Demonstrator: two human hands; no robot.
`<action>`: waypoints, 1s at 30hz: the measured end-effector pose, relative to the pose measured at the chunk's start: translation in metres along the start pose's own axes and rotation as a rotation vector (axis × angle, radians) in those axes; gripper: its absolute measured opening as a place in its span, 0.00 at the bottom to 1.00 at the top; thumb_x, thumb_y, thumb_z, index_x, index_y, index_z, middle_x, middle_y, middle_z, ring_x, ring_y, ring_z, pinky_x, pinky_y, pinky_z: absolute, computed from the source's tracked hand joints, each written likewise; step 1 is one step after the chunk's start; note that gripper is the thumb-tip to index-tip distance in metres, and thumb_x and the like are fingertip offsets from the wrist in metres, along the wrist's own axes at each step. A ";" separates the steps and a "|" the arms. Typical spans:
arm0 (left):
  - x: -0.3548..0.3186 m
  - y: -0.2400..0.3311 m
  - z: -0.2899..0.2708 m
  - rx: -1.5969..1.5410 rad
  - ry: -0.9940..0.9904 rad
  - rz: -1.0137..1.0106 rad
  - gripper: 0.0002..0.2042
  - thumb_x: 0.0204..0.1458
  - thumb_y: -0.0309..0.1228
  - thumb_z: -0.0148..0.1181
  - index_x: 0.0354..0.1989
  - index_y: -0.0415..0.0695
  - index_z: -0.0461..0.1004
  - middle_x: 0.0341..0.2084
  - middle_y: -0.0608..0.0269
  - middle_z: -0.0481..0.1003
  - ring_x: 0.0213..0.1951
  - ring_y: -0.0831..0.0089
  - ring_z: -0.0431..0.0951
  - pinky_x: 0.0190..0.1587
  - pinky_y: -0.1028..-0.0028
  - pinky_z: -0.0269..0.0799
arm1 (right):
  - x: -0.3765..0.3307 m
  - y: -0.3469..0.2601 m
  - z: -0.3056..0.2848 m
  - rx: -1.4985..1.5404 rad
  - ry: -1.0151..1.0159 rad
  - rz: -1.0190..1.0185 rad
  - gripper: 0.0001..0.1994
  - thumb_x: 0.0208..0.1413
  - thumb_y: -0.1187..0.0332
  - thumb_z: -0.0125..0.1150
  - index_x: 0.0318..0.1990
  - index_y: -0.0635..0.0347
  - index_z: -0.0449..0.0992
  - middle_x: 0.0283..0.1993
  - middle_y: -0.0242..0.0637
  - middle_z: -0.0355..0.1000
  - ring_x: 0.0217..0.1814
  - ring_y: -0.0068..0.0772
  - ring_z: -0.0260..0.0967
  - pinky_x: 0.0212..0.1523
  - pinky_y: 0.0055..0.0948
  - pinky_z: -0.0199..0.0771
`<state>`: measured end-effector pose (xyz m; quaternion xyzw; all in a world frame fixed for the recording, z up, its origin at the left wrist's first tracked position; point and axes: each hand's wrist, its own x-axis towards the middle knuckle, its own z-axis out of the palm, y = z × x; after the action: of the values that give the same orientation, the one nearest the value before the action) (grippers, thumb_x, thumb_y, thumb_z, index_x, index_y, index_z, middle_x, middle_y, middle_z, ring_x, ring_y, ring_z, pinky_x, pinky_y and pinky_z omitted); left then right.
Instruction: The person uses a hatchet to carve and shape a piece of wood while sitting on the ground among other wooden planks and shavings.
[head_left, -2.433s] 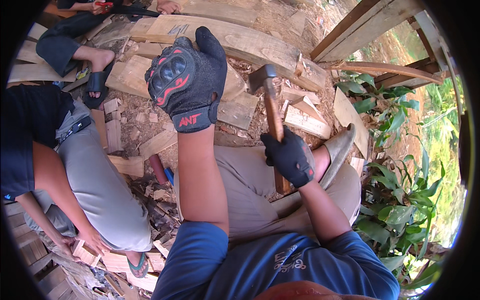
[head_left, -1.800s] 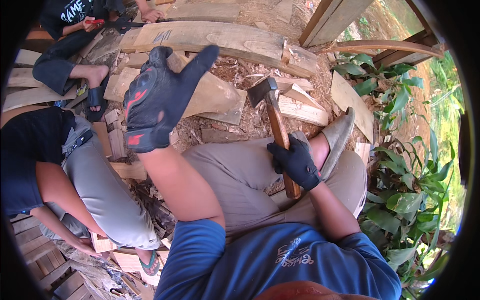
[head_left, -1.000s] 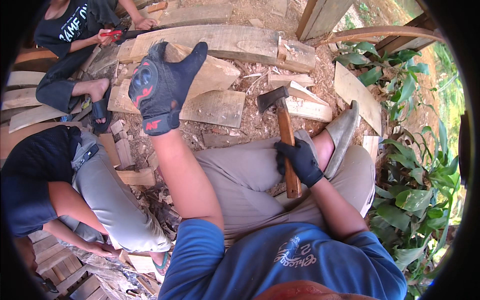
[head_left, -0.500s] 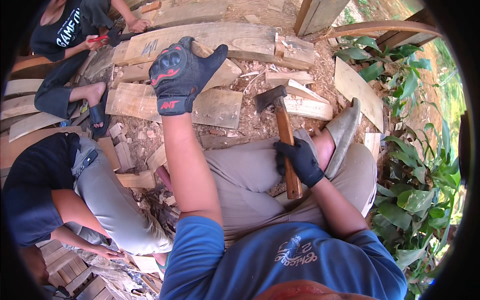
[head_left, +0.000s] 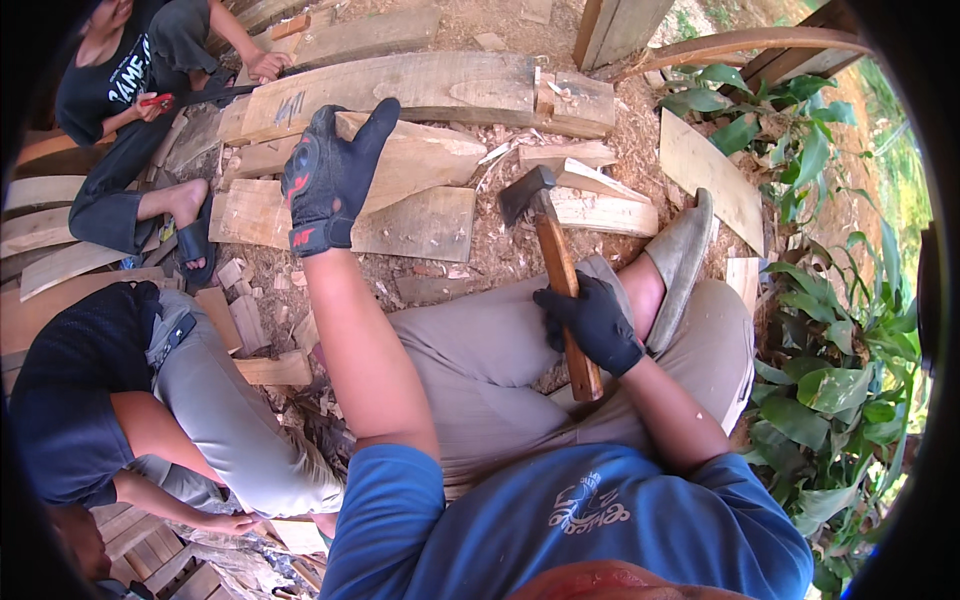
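Note:
My left hand (head_left: 325, 180), in a black glove with red marks, grips the left end of a pale, pointed piece of wood (head_left: 425, 160). Its thumb stretches up along the wood, while the other fingers are mostly hidden. Beneath that piece lies a flat board (head_left: 415, 225). My right hand (head_left: 592, 322), also gloved in black, is wrapped round the wooden handle of a hatchet (head_left: 556, 240). The hatchet's dark metal head points away from me, beside some split wood (head_left: 605, 212), and its handle end rests over my lap.
A thick plank (head_left: 400, 90) lies across the far side. At far left a person (head_left: 125, 80) holds a long dark blade with a red handle; another person (head_left: 90, 380) bends low at my left. Chips cover the ground. Leafy plants (head_left: 830, 400) grow at right.
My left hand has shifted slightly left and turned, and the pointed piece now shows more of its broad face. The hatchet has moved a little left with my right hand.

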<state>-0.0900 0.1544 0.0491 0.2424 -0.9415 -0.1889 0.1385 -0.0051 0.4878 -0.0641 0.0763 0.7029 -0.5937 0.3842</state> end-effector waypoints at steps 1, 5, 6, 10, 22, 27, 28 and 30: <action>-0.002 0.003 -0.002 -0.019 -0.012 -0.014 0.50 0.49 0.75 0.65 0.60 0.33 0.79 0.49 0.33 0.84 0.56 0.41 0.84 0.59 0.52 0.78 | -0.003 -0.006 0.000 -0.117 0.007 -0.060 0.18 0.67 0.57 0.70 0.43 0.66 0.77 0.27 0.41 0.78 0.22 0.31 0.78 0.24 0.34 0.76; -0.008 0.006 -0.005 -0.041 -0.065 -0.038 0.48 0.46 0.71 0.71 0.58 0.33 0.80 0.48 0.34 0.84 0.56 0.42 0.84 0.59 0.52 0.78 | -0.030 -0.076 0.010 -0.280 0.200 -0.188 0.20 0.67 0.55 0.70 0.51 0.64 0.76 0.26 0.35 0.78 0.24 0.26 0.80 0.25 0.30 0.77; -0.009 0.002 -0.004 -0.038 -0.043 0.015 0.47 0.45 0.70 0.73 0.58 0.33 0.80 0.48 0.35 0.85 0.56 0.42 0.85 0.59 0.52 0.78 | -0.034 -0.088 0.012 -0.263 0.218 -0.234 0.20 0.67 0.55 0.71 0.50 0.64 0.76 0.26 0.35 0.78 0.25 0.26 0.80 0.25 0.29 0.77; -0.015 -0.006 -0.006 -0.082 -0.052 0.098 0.43 0.39 0.61 0.82 0.55 0.36 0.81 0.46 0.40 0.86 0.53 0.46 0.86 0.57 0.55 0.79 | -0.055 -0.120 0.015 -0.227 0.253 -0.316 0.16 0.66 0.56 0.70 0.44 0.62 0.78 0.26 0.34 0.78 0.25 0.24 0.79 0.27 0.29 0.77; -0.072 0.034 -0.053 -0.090 0.003 0.216 0.37 0.43 0.56 0.83 0.53 0.38 0.82 0.41 0.46 0.87 0.45 0.52 0.89 0.50 0.59 0.81 | -0.097 -0.012 -0.035 -0.124 0.327 -0.133 0.14 0.66 0.58 0.70 0.43 0.62 0.78 0.25 0.34 0.78 0.24 0.25 0.78 0.28 0.31 0.79; -0.086 0.041 -0.048 -0.125 0.075 0.155 0.41 0.39 0.63 0.82 0.51 0.39 0.82 0.41 0.43 0.87 0.45 0.46 0.88 0.49 0.53 0.82 | -0.102 -0.013 -0.057 -0.218 0.262 -0.082 0.18 0.65 0.56 0.71 0.46 0.66 0.79 0.26 0.36 0.79 0.24 0.27 0.79 0.28 0.32 0.79; -0.087 0.044 -0.051 -0.156 0.042 0.162 0.40 0.39 0.61 0.82 0.51 0.39 0.82 0.41 0.43 0.87 0.45 0.48 0.88 0.49 0.55 0.82 | -0.107 -0.015 -0.058 -0.201 0.254 -0.080 0.19 0.65 0.56 0.71 0.46 0.67 0.79 0.27 0.36 0.80 0.24 0.27 0.79 0.28 0.32 0.79; -0.095 0.052 -0.061 -0.213 -0.050 0.154 0.38 0.40 0.57 0.84 0.51 0.37 0.83 0.40 0.44 0.87 0.46 0.51 0.89 0.50 0.57 0.81 | -0.115 -0.013 -0.059 -0.206 0.249 -0.073 0.21 0.65 0.55 0.71 0.46 0.68 0.79 0.27 0.37 0.80 0.24 0.27 0.79 0.28 0.32 0.79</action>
<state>-0.0100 0.2274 0.1094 0.1485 -0.9351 -0.2825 0.1539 0.0406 0.5767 0.0184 0.0840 0.8046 -0.5180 0.2780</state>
